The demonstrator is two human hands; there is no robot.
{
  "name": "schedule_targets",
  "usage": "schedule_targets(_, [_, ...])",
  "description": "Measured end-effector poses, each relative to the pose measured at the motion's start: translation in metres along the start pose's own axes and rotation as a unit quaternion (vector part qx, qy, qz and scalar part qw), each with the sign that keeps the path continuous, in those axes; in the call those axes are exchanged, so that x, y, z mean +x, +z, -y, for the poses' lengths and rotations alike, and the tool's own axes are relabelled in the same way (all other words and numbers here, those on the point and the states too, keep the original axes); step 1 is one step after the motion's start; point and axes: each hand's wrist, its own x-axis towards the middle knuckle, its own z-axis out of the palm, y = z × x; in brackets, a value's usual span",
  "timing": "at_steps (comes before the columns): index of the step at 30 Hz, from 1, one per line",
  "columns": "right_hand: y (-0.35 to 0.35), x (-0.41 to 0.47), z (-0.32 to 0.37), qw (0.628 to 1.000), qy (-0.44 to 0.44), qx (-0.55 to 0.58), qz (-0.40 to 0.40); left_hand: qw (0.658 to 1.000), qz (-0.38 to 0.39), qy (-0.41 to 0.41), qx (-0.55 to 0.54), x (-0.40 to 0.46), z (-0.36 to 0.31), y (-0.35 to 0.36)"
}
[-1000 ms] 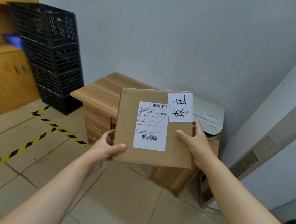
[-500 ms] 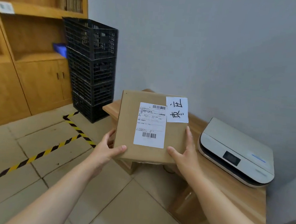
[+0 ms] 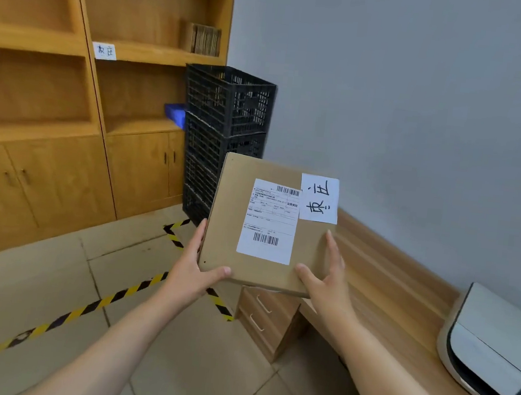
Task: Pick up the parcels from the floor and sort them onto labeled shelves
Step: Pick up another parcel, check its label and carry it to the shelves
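Note:
I hold a flat brown cardboard parcel (image 3: pixel 228 213) in front of me with both hands. It carries a white shipping label with barcodes and a white handwritten tag at its top right corner. My left hand (image 3: pixel 192 270) grips its lower left edge, thumb on the front. My right hand (image 3: pixel 328 278) grips its lower right edge. The wooden shelving unit (image 3: pixel 68 119) fills the left side, and a white handwritten label (image 3: pixel 105 51) is stuck on the edge of one shelf.
Stacked black plastic crates (image 3: pixel 225 123) stand by the wall beside the shelves. A wooden desk (image 3: pixel 383 274) with drawers runs along the right wall, with a white printer (image 3: pixel 494 350) on it. Yellow-black tape (image 3: pixel 80 310) crosses the tiled floor. A blue item (image 3: pixel 174 113) lies on a lower shelf.
The view has swung left: the shelving unit and its label have come into view, and the desk and printer have slid to the right. Both hands keep the same hold on the parcel.

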Motion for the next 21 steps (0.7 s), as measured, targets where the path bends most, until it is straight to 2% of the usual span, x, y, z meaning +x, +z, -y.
schedule_targets(9, [0.049,0.115,-0.011,0.996,-0.032,0.011,0.077,0.997,-0.068,-0.012,0.030,0.085,0.021,-0.019])
schedule_targets(21, [0.084,0.323,-0.020,0.978,-0.108,-0.007,0.178,0.978,-0.182,-0.003,0.098,0.243,0.021,-0.009])
